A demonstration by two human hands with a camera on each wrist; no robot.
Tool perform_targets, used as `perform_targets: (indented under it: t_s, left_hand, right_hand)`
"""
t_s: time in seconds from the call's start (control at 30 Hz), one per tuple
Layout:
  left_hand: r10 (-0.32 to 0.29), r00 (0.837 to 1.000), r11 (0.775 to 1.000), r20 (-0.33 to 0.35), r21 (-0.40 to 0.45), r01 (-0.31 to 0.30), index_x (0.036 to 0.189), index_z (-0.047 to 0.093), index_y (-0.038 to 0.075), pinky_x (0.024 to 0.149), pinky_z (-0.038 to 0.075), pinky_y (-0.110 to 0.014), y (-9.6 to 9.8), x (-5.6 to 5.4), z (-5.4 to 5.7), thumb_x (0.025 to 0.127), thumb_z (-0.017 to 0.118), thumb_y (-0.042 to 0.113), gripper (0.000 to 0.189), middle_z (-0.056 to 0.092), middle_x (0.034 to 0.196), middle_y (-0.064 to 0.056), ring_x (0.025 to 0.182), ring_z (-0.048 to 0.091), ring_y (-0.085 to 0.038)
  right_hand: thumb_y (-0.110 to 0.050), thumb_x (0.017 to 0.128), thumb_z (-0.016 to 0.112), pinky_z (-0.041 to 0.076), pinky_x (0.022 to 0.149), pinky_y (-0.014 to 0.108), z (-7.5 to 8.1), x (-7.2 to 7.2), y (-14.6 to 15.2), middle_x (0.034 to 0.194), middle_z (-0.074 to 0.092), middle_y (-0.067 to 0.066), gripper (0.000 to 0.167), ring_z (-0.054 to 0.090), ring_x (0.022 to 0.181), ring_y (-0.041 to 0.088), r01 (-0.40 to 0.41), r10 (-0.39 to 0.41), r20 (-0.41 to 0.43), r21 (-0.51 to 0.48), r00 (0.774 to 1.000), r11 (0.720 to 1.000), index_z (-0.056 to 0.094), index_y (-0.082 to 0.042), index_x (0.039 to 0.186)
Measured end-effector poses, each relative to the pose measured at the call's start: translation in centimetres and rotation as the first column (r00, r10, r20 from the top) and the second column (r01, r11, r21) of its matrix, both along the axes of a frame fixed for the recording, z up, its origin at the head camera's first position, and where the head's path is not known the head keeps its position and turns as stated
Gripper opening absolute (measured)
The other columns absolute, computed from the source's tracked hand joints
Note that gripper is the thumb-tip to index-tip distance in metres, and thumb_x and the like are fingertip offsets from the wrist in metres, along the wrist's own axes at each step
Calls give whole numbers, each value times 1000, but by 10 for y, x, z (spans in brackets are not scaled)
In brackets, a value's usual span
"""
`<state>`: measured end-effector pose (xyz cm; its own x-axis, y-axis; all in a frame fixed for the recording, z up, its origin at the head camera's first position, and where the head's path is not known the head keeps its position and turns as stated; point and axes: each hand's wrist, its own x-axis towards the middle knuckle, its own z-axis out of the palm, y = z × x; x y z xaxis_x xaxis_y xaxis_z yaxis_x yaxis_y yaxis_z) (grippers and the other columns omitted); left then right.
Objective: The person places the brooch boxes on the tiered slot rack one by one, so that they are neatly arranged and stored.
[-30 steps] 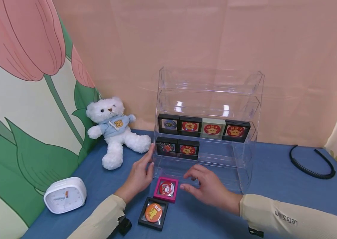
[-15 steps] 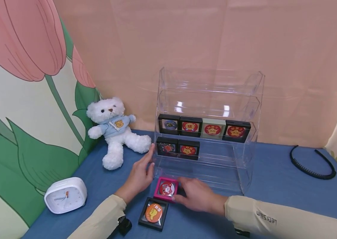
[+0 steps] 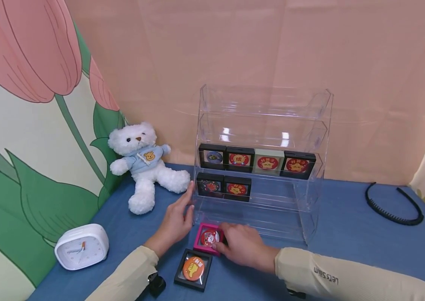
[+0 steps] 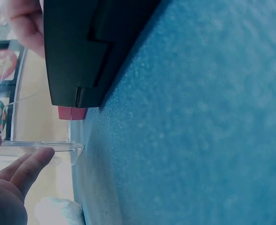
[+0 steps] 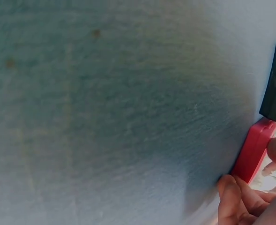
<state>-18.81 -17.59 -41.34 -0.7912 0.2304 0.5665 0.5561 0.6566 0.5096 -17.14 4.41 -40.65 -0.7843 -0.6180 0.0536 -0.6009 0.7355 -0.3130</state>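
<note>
A pink display frame (image 3: 208, 237) with a red round badge inside lies on the blue cloth before a clear acrylic shelf (image 3: 272, 219). My right hand (image 3: 244, 246) pinches its right end, thumb on the near side and fingers on the far side. The right wrist view shows fingers (image 5: 230, 197) at the edge of the pink frame (image 5: 254, 152). With fingers extended, my left hand (image 3: 172, 223) touches the shelf's left side. Just nearer than the pink frame lies a black display frame (image 3: 193, 269) with an orange thumb badge; its edge looms large in the left wrist view.
Several framed badges (image 3: 240, 159) stand in one shelf tier, and two black ones (image 3: 236, 189) in the tier below. A white teddy bear (image 3: 144, 163) sits left of the shelf. A white clock (image 3: 82, 246) is at front left, a black headband (image 3: 393, 214) far right.
My right hand has moved left from beside the shelf front to the pink display frame and taken hold of its right end. The left hand has stayed against the shelf.
</note>
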Motion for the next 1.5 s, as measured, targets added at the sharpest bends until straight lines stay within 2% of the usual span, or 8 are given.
perform_targets:
  t_s: [0.2, 0.33, 0.47, 0.7, 0.9, 1.2, 1.33, 1.5]
  left_hand:
    - [-4, 1000, 1000, -27, -2, 4, 152, 22, 14, 94, 42, -39, 0, -1, -1, 88, 56, -9, 75, 37, 146, -9, 116, 54, -26]
    - [-8, 999, 1000, -34, -2, 8, 152, 22, 14, 94, 41, -38, -1, -1, -2, 88, 56, -9, 76, 37, 146, -9, 119, 51, -24]
    - [-15, 999, 1000, -51, 2, 15, 151, 24, 11, 93, 43, -39, -1, -1, -1, 88, 56, -9, 74, 38, 146, -10, 118, 52, -25]
    - [-23, 995, 1000, -97, 12, 24, 149, 26, 4, 83, 49, -42, 0, 0, -2, 87, 56, -11, 71, 41, 143, -16, 100, 63, -32]
    - [-29, 996, 999, -86, 19, 31, 149, 26, 5, 80, 51, -41, 0, 0, -1, 87, 55, -11, 70, 41, 143, -16, 99, 63, -33]
    - [-35, 996, 999, -78, 26, 37, 150, 26, 6, 76, 52, -39, 1, -1, -1, 88, 55, -10, 70, 40, 144, -14, 100, 63, -32]
    - [-32, 997, 999, -76, 24, 33, 150, 26, 7, 75, 52, -38, 0, -1, -1, 88, 55, -10, 71, 41, 144, -13, 100, 63, -29]
    - [-29, 996, 999, -84, 19, 31, 150, 26, 7, 73, 53, -37, 0, -1, -1, 87, 56, -11, 71, 40, 144, -13, 100, 63, -29]
  right_hand:
    - [-47, 86, 65, 52, 71, 40, 0, 4, 3, 105, 66, 5, 50, 63, 88, 16, 19, -19, 5, -5, 1000, 1000, 61, -10, 120]
    - [-43, 87, 66, 52, 68, 39, -1, 6, 8, 102, 66, 2, 45, 63, 88, 15, -21, 20, -19, -27, 1000, 999, 61, -17, 123]
    - [-42, 87, 66, 52, 67, 39, -1, 8, 16, 101, 65, 0, 46, 62, 88, 15, -26, 26, -1, -33, 1000, 999, 59, -20, 127]
    - [-40, 85, 68, 49, 80, 46, 2, 15, 33, 118, 62, 6, 53, 59, 106, 22, 10, -6, 75, -49, 997, 999, 56, -11, 128]
    - [-44, 84, 69, 49, 82, 46, 3, 22, 54, 114, 62, 8, 62, 59, 101, 20, 35, -23, 156, -75, 988, 997, 55, -2, 127]
    - [-53, 80, 69, 48, 80, 50, 8, 31, 87, 103, 61, 1, 74, 58, 95, 17, 35, -17, 304, -54, 953, 998, 52, -2, 132]
    - [-54, 81, 67, 48, 75, 41, 9, 32, 99, 101, 55, -4, 74, 54, 88, 11, -8, 28, 350, -61, 936, 998, 52, -5, 134]
    - [-50, 82, 69, 44, 70, 28, 8, 35, 112, 96, 47, -7, 63, 48, 82, 5, -47, 94, 426, -121, 900, 992, 59, -8, 127]
